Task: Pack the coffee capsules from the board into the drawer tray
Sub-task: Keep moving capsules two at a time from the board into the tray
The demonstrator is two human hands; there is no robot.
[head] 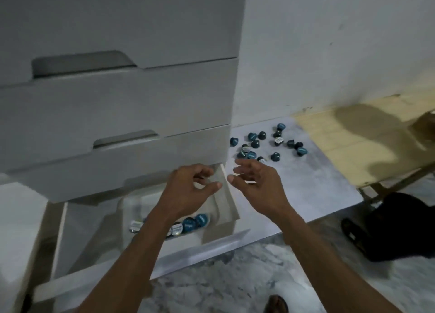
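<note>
Beside the drawer unit (117, 105), on the pale board (306, 183): a scatter of blue coffee capsules (266, 143). Over the open bottom drawer (146, 242): left hand (188, 190) and right hand (256, 183), fingers loosely curled, holding nothing. Lower down, in the drawer tray (226, 202): several capsules in a row (188, 224).

Right of where I'm reaching, a pale plywood sheet (367, 133) lies along the white wall (329, 42); nearer me, a dark sandal (353, 235) on marbled floor (235, 277).
</note>
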